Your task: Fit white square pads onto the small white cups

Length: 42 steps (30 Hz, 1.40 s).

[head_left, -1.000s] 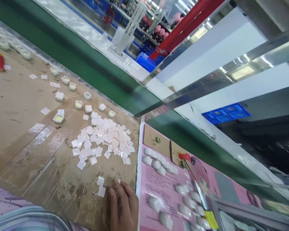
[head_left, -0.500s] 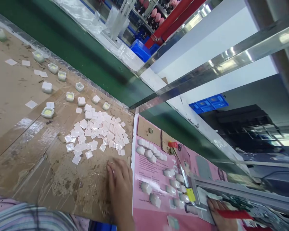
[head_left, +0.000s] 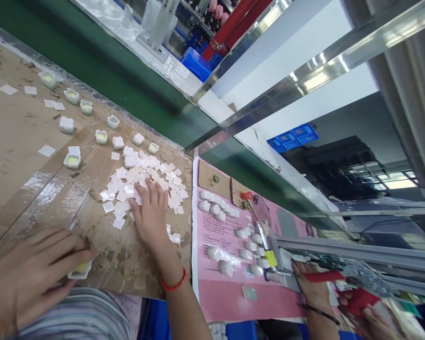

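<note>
One small white cup (head_left: 80, 270) sits pinched in the left hand (head_left: 31, 271) at lower left, while the right hand (head_left: 150, 217) lies spread-fingered on the white squares (head_left: 145, 171).

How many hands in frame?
4: left hand on a small cup, near left; right hand on the white squares; a co-worker's two hands by the red tool, lower right.
</note>
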Available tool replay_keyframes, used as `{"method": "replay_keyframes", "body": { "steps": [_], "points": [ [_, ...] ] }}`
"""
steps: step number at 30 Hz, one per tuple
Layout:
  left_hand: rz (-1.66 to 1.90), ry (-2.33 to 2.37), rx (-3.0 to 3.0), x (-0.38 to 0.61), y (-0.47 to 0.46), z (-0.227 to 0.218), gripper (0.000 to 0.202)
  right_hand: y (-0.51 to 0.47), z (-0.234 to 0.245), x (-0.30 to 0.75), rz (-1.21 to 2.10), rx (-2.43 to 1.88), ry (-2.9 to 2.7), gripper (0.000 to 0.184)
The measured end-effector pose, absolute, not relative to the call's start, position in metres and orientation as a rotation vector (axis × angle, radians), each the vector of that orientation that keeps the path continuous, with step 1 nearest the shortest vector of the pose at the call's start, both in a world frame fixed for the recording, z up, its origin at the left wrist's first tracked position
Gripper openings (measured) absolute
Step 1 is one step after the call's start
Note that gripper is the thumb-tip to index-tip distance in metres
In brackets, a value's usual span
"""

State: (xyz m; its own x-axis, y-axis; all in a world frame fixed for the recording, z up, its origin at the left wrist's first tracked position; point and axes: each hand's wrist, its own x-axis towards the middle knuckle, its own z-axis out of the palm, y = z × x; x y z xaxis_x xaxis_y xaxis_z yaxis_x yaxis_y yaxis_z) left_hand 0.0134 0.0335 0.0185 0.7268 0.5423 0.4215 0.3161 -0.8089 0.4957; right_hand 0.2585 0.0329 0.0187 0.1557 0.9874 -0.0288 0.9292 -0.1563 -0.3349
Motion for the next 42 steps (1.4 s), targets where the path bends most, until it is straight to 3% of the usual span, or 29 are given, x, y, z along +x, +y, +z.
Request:
{"method": "replay_keyframes", "body": {
  "steps": [7,12,18,26,31,35,37,40,42],
  "points": [
    [0.753,0.657,2.358,0.041,0.019,0.006,0.031,-0.034,0.022,0.253,0.233,-1.929,-1.969,0.037],
    [0.757,0.673,2.323,0.054,0.014,0.0,0.027,-0.06,0.027,0.254,-0.042,-1.91,-1.725,0.013],
    [0.752,0.767,2.285,0.058,0.01,0.007,0.029,-0.052,0.017,0.243,-0.121,-1.879,-1.921,0.022],
    [0.715,0.897,2.221,0.06,-0.002,0.003,0.026,-0.054,0.026,0.253,-0.24,-1.776,-1.9,0.013],
    [0.504,0.697,2.323,0.051,0.007,0.007,0.044,-0.075,0.032,0.248,0.124,-1.701,-1.518,0.028],
    [0.387,0.662,2.222,0.048,0.015,0.005,0.07,-0.089,0.017,0.237,0.202,-1.752,-1.488,0.027],
    [0.371,0.667,2.174,0.048,0.018,0.003,0.061,-0.093,0.009,0.233,0.176,-1.781,-1.533,0.028],
    [0.448,0.59,2.219,0.05,0.02,0.0,0.03,-0.098,0.001,0.23,0.144,-1.833,-1.572,0.028],
    [0.516,0.53,2.286,0.052,0.019,-0.001,0.027,-0.1,-0.001,0.229,0.116,-1.835,-1.596,0.027]
  ]
}}
